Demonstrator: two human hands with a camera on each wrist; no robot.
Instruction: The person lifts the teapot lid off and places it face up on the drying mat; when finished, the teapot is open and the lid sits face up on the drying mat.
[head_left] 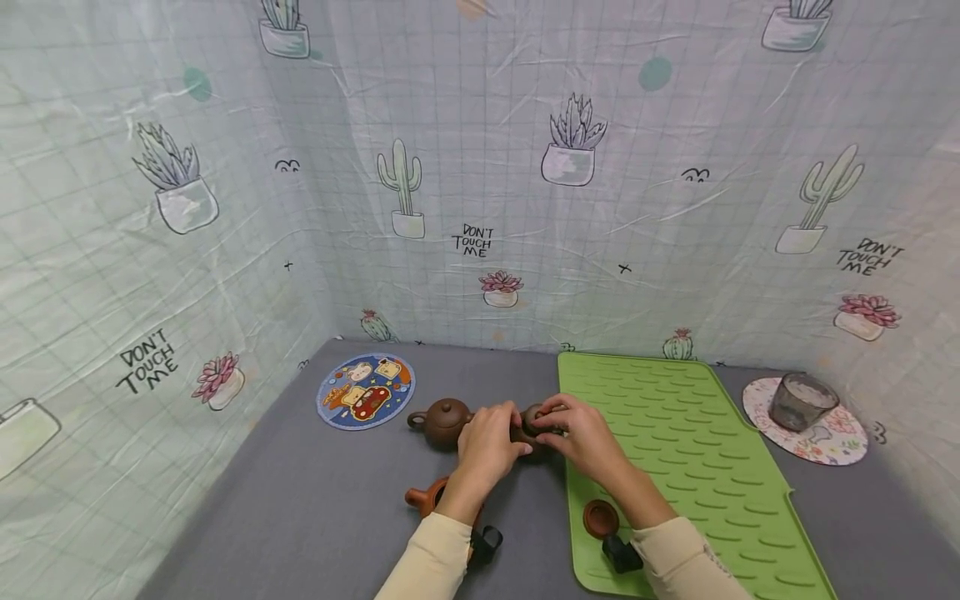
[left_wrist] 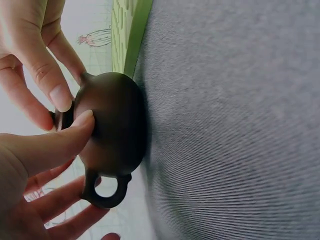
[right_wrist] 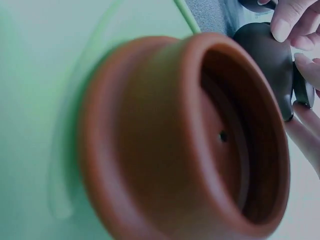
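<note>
A small dark brown teapot (left_wrist: 115, 125) stands on the grey cloth between both hands, close to the green mat. My left hand (head_left: 491, 437) steadies its body, thumb against the side and fingers near the looped handle. With thumb and fingers, my right hand (head_left: 583, 432) pinches the dark teapot lid (right_wrist: 302, 86), which is at the teapot's mouth. To the left sits a second brown teapot (head_left: 446, 423) with its lid on. Under my left forearm, an orange-brown teapot (head_left: 426, 497) without a lid is partly hidden. Its colour matches an upturned lid (right_wrist: 150, 130) near my right wrist.
The ridged green mat (head_left: 675, 450) covers the right part of the grey table. Behind on the left lies a round blue cartoon mat (head_left: 365, 392). A grey translucent cup (head_left: 802, 402) stands on a floral round mat (head_left: 832, 446) at far right. Printed sheeting walls the back and sides.
</note>
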